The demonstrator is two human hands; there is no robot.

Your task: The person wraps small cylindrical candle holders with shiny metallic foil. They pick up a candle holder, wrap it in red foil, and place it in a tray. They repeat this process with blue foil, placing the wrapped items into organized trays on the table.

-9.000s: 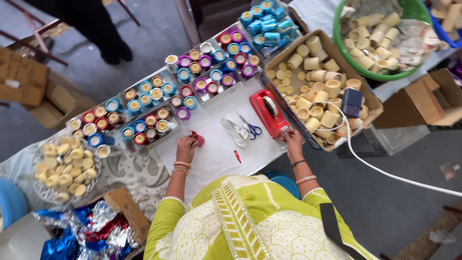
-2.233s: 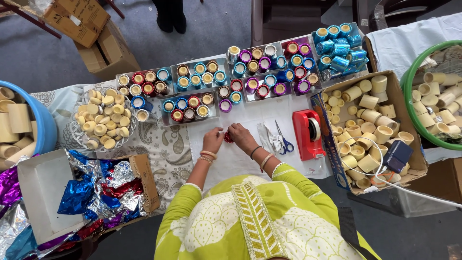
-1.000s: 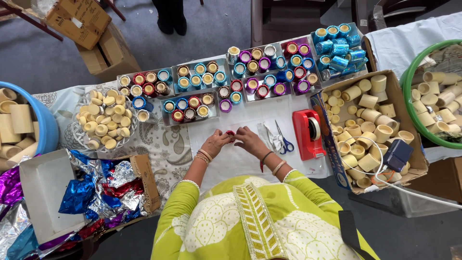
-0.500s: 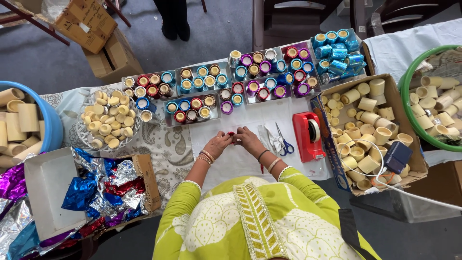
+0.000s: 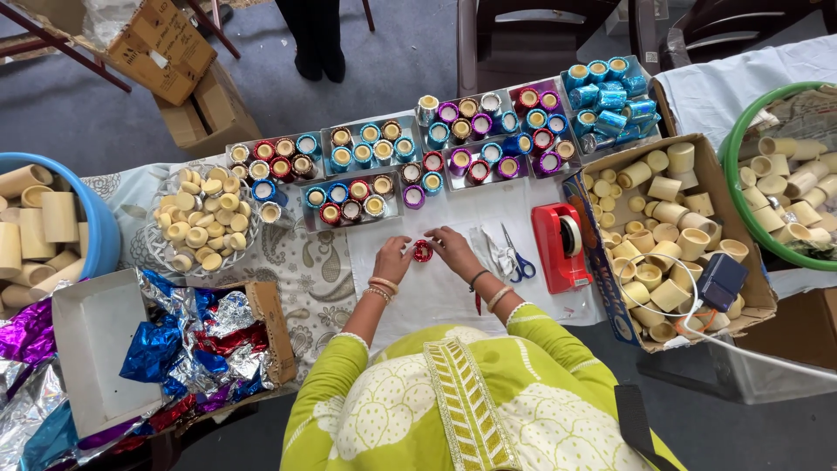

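Observation:
A small cup wrapped in red foil (image 5: 422, 251) rests on the white sheet (image 5: 418, 296) in front of me. My left hand (image 5: 392, 260) pinches its left side and my right hand (image 5: 452, 250) grips its right side. Both wrists wear bangles. Beyond the hands stand rows of foil-wrapped cups (image 5: 384, 166) in red, blue, purple and gold.
A red tape dispenser (image 5: 559, 247) and blue-handled scissors (image 5: 516, 258) lie to the right. A cardboard box of plain cream cups (image 5: 671, 235) sits further right, a green tub (image 5: 776, 166) beyond it. Left: a wire bowl of cups (image 5: 205, 222), a blue tub (image 5: 52, 235), a box of foil sheets (image 5: 187, 349).
Nine seconds ago my hands were apart, the right one by the tape dispenser. They have since come together on the red cup and stay there, turning it slightly.

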